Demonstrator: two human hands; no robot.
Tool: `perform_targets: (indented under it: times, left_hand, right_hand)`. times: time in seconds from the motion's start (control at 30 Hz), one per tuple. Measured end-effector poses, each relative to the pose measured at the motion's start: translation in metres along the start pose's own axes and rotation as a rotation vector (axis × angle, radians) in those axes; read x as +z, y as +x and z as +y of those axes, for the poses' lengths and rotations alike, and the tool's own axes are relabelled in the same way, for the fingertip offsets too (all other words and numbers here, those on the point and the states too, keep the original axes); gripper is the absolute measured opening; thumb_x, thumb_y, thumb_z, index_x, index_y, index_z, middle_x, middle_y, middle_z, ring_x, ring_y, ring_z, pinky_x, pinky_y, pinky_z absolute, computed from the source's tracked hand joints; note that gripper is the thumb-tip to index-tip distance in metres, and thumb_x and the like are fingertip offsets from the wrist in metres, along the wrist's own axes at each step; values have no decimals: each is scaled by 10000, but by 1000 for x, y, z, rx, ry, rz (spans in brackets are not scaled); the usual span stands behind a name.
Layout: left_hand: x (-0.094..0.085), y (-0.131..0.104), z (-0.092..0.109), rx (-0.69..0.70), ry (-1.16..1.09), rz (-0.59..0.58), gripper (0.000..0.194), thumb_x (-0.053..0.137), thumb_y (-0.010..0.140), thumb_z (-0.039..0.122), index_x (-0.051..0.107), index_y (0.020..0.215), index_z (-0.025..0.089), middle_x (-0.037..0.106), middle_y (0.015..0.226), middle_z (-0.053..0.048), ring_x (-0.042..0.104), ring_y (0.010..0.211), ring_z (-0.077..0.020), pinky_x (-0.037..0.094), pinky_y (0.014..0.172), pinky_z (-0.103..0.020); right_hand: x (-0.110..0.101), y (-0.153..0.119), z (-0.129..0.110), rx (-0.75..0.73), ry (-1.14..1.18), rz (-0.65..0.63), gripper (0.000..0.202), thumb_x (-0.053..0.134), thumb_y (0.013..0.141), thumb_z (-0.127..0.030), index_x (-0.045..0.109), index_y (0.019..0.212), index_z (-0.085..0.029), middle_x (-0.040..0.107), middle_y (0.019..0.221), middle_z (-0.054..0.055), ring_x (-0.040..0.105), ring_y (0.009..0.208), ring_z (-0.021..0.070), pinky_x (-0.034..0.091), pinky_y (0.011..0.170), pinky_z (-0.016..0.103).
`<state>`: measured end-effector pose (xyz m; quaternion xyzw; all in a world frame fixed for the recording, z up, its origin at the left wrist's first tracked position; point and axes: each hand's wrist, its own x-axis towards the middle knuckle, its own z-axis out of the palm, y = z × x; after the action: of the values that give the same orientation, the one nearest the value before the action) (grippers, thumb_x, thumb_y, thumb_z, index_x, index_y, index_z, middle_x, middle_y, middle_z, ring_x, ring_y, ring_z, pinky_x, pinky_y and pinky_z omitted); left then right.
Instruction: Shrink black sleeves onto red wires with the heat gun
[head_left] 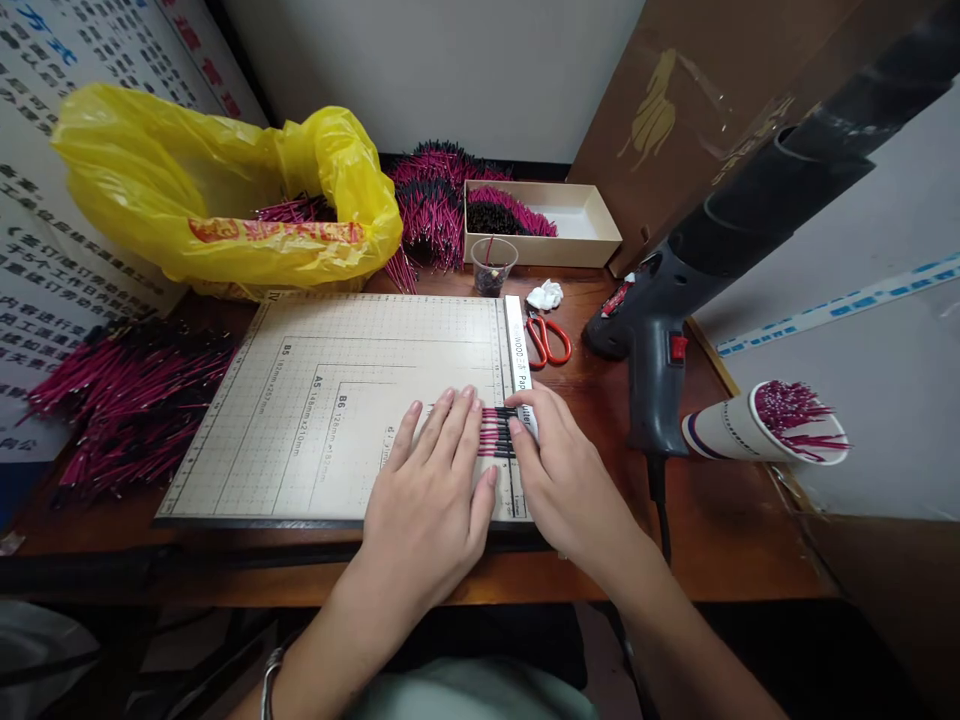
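A row of short magenta wires with black ends (495,432) lies side by side on the paper cutter board (420,340), near its right edge. My left hand (429,485) rests flat over the wires' left part, fingers stretched forward, hiding their other ends. At the black ends, my right hand (566,465) has thumb and index finger drawn together about the topmost wire, beside the white guide strip (517,340). Its other fingers curl over the strip. Exactly how firmly the fingertips grip is hard to make out.
Behind the board stand a yellow plastic bag (225,190), a cardboard tray (547,250) and a clear cup (493,268). Red-handled scissors (551,340), a heat gun (656,370) and a paper cup (727,428) of wires are rightward. A wire pile (142,400) sits left.
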<state>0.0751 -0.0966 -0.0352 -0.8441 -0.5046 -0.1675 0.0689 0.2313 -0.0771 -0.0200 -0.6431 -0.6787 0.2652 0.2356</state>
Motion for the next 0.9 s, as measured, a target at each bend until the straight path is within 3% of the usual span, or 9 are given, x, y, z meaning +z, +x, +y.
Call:
perform_targets:
  times: [0.13, 0.23, 0.53, 0.73, 0.9]
  left_hand:
    - [1, 3, 3, 31, -15, -10, 548, 242, 1085, 297, 570, 1427, 23, 561, 1525, -134, 556, 1405, -292, 353, 1186, -468]
    - [2, 4, 6, 51, -33, -17, 561, 242, 1076, 296, 550, 1444, 5, 537, 1543, -151, 533, 1428, -292, 346, 1201, -454]
    - [1, 6, 8, 56, -64, -53, 558, 247, 1074, 306, 493, 1484, 18, 515, 1572, -135, 479, 1470, -255, 287, 1231, -411]
    - [-9, 2, 0, -39, -2, -17, 545, 282, 1085, 317, 466, 1485, -4, 535, 1546, -170, 517, 1435, -273, 265, 1229, -437]
    - [-9, -7, -1, -29, -23, -39, 527, 278, 1090, 319, 500, 1476, 37, 547, 1545, -117, 531, 1424, -264, 283, 1236, -438]
  right_hand:
    - [-3, 11, -6, 18, -83, -32, 308, 287, 975, -324, 569, 1050, -224, 627, 1224, 108, 631, 908, 236, 431, 716, 358]
    - [-2, 15, -9, 36, -128, -29, 264, 310, 970, -285, 563, 1012, -220, 635, 1180, 103, 590, 791, 209, 335, 647, 321]
    - [-4, 15, -7, -6, -141, -8, 268, 306, 939, -245, 560, 1016, -210, 668, 1123, 84, 614, 846, 212, 383, 702, 320]
    - [-9, 15, -7, -58, -161, -18, 310, 304, 920, -267, 569, 1059, -188, 667, 1031, 104, 606, 833, 222, 379, 685, 325]
    - [-9, 13, -10, -58, -182, 0, 277, 340, 903, -230, 583, 1032, -193, 665, 1111, 108, 595, 828, 203, 377, 684, 320]
